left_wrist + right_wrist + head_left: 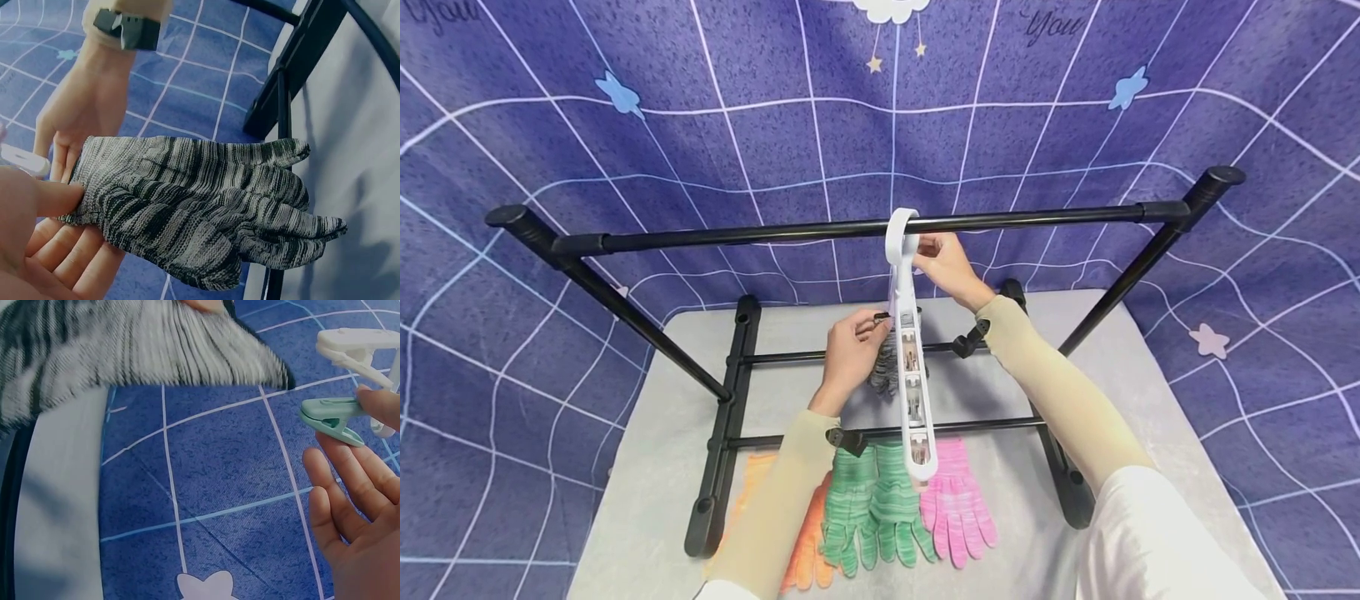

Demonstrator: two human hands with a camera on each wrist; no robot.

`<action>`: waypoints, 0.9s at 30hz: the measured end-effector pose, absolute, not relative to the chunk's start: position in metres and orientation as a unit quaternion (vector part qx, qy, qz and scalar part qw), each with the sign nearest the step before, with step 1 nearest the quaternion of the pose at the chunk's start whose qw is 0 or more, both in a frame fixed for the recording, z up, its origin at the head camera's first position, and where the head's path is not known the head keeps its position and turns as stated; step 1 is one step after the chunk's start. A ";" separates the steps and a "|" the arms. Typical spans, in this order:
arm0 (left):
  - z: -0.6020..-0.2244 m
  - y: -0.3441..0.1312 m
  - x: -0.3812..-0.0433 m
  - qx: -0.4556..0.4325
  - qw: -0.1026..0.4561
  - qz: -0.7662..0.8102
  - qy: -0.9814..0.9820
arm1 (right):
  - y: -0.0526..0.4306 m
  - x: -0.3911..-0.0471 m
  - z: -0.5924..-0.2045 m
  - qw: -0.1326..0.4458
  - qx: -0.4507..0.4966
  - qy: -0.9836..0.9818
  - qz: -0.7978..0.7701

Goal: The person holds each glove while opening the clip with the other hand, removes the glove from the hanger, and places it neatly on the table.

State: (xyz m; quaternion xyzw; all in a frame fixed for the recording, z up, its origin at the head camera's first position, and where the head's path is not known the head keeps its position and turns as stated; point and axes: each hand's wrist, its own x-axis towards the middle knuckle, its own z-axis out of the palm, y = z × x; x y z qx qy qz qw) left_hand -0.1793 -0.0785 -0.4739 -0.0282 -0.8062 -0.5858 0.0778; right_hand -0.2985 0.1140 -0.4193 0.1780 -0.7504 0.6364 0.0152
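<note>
My left hand (852, 354) pinches the cuff of a black-and-grey knit glove (187, 206), whose fingers point away from the hand. In the head view the white hanger (916, 400) partly hides this glove. My right hand (369, 506) pinches a pale green clothespin (331, 415) between thumb and fingers, just under the rod beside the hanger's hook. The clothespin's tip is apart from the glove cuff in the right wrist view. Close above it is a white clip (356, 342). The slotted hanger hangs by its hook over the black rod (760, 235).
A black rack stands on the grey table (1000, 533), with side posts (647, 325) and low crossbars (970, 427). Orange gloves (812, 542), green gloves (850, 508) and a pink glove (958, 504) lie at the front. A blue gridded cloth (1045, 142) hangs behind.
</note>
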 end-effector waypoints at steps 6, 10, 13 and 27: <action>-0.475 -0.076 -0.162 -0.028 0.064 -0.593 -0.802 | 0.115 -0.299 -0.418 0.022 0.179 -0.752 0.635; -0.476 -0.075 -0.151 -0.029 0.059 -0.599 -0.798 | 0.116 -0.300 -0.419 0.021 0.179 -0.749 0.638; -0.478 -0.075 -0.145 -0.029 0.057 -0.603 -0.795 | 0.116 -0.301 -0.420 0.023 0.178 -0.746 0.641; -0.479 -0.064 -0.108 -0.064 0.057 -0.609 -0.788 | 0.116 -0.302 -0.423 0.023 0.169 -0.745 0.645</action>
